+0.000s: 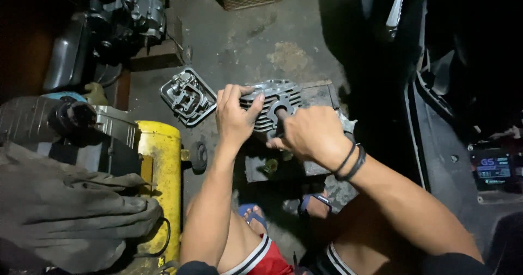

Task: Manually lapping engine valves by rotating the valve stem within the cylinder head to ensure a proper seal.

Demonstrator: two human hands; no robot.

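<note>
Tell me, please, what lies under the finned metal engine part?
The finned engine part rests on a grey block. Its underside and contact area are hidden by the left hand and right hand.

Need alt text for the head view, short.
Person's left hand steadies a finned metal cylinder head on a block on the concrete floor while the right hand works a tool into it. A yellow tank stands left.
</note>
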